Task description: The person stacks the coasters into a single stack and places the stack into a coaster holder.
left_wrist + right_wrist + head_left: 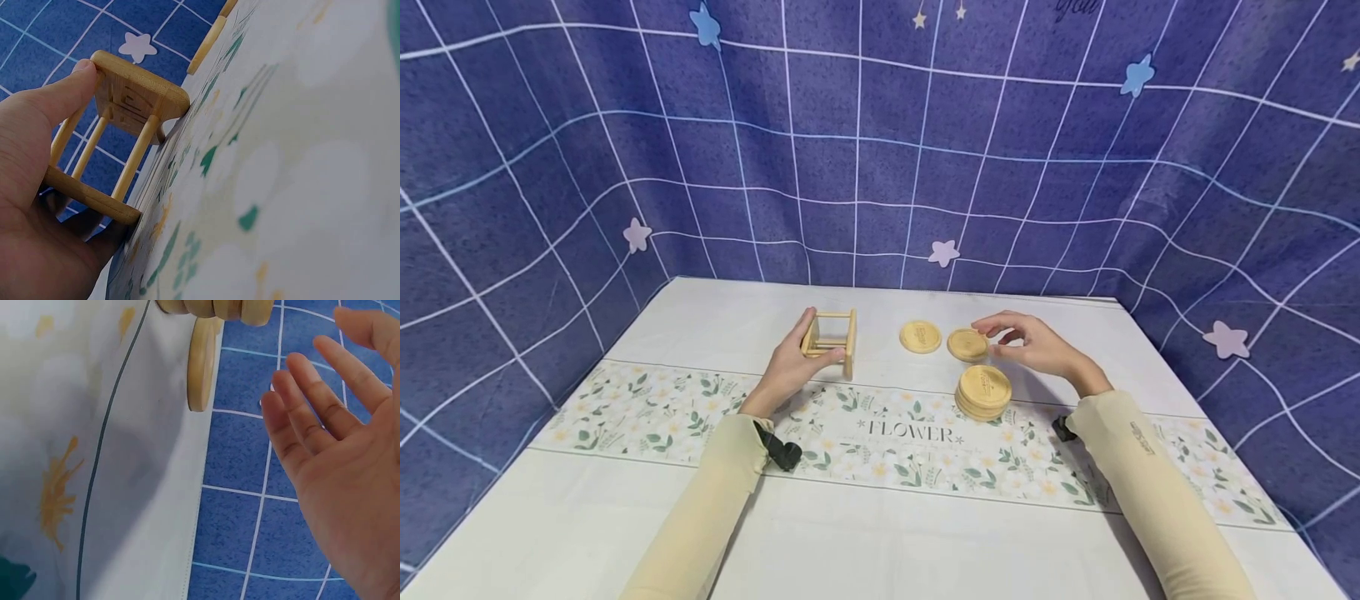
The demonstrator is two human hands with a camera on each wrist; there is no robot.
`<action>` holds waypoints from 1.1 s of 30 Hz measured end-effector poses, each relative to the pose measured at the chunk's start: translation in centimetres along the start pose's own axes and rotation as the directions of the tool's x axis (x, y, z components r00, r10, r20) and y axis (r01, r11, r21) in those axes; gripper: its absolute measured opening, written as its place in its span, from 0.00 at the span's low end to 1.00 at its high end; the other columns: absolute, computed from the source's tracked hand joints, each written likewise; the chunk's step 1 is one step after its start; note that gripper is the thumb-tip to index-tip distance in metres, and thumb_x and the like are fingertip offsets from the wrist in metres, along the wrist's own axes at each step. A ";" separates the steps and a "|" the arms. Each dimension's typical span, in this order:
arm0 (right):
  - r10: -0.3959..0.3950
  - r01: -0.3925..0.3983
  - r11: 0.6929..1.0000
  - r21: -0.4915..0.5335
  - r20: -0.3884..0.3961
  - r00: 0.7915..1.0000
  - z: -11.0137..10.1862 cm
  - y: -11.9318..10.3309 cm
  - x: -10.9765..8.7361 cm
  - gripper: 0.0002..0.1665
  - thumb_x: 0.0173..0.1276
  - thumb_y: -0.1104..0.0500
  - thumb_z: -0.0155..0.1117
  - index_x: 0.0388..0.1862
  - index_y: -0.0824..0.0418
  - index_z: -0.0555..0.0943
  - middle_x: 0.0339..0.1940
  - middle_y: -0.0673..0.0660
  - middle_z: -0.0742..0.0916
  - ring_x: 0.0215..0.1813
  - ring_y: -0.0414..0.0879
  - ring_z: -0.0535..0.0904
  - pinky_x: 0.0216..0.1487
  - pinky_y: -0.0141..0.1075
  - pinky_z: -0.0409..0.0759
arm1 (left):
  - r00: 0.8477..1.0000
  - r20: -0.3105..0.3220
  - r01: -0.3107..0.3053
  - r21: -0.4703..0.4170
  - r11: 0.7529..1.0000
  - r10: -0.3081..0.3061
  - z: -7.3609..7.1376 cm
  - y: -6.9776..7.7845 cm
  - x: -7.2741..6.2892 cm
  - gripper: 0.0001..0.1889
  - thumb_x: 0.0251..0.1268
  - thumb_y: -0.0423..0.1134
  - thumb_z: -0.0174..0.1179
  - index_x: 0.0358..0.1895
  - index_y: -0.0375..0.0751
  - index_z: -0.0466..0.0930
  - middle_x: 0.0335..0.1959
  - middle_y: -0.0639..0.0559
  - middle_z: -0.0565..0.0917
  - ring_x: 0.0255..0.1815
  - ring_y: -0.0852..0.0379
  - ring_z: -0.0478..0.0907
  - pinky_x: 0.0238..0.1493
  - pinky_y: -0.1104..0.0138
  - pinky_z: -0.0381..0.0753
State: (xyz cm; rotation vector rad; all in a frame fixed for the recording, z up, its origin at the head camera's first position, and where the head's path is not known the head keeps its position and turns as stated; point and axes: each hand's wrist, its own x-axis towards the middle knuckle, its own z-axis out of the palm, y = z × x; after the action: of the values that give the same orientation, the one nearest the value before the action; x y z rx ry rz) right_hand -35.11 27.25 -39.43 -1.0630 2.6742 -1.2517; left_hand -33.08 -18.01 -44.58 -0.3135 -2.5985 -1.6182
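My left hand [792, 364] grips a small wooden coaster holder [851, 343], two end panels joined by thin rods. In the left wrist view the thumb presses one panel of the holder [140, 94] and the fingers lie behind the other, partly hidden. Beside the right hand [1036, 343] lies a round wooden coaster [967, 345]. The right wrist view shows that hand [347, 450] with loosely spread fingers and nothing in them, apart from the coaster [200, 365]. A second flat coaster [920, 337] sits to the left. Nearer the person stands a stack of coasters [985, 388] with engraved tops.
A white table [880, 533] bears a floral printed band [700, 417] with the word FLOWER. Behind and along the sides hangs a blue grid-patterned curtain [820, 150] with stars. Black straps show at both wrists.
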 end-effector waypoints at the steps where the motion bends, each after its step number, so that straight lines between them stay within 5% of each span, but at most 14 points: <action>1: 0.003 -0.003 1.000 -0.002 -0.006 1.000 0.0 0.1 0.0 0.26 0.77 0.70 0.69 0.73 0.70 0.82 0.67 0.74 0.86 0.65 0.72 0.81 0.66 0.65 0.84 | 1.000 0.001 0.000 -0.004 1.000 0.000 0.0 0.0 0.0 0.58 0.75 0.51 0.76 0.94 0.48 0.42 0.94 0.46 0.43 0.94 0.43 0.40 0.93 0.50 0.45; 12: 0.009 -0.009 1.000 -0.005 -0.068 0.998 0.2 1.8 0.8 0.29 0.71 0.73 0.75 0.71 0.71 0.83 0.62 0.74 0.87 0.63 0.71 0.82 0.65 0.63 0.86 | 1.000 0.005 -0.005 -0.020 1.000 0.006 0.0 -0.1 0.1 0.58 0.75 0.51 0.76 0.94 0.48 0.42 0.94 0.46 0.43 0.94 0.42 0.40 0.93 0.50 0.46; 33: 0.083 -0.083 0.996 -0.027 -0.025 0.996 0.7 3.5 2.6 0.37 0.66 0.70 0.82 0.73 0.72 0.81 0.66 0.73 0.86 0.66 0.69 0.81 0.67 0.66 0.84 | 1.000 0.003 -0.007 -0.004 1.000 0.007 0.1 -0.1 0.0 0.58 0.75 0.51 0.76 0.94 0.48 0.42 0.95 0.46 0.43 0.94 0.44 0.40 0.93 0.51 0.46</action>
State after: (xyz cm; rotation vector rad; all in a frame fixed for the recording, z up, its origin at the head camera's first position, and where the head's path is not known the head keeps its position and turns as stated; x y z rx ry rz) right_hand -38.96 26.85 -41.55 -0.9350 2.7300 -1.2236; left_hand -33.12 -17.99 -44.73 -0.3250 -2.5942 -1.6224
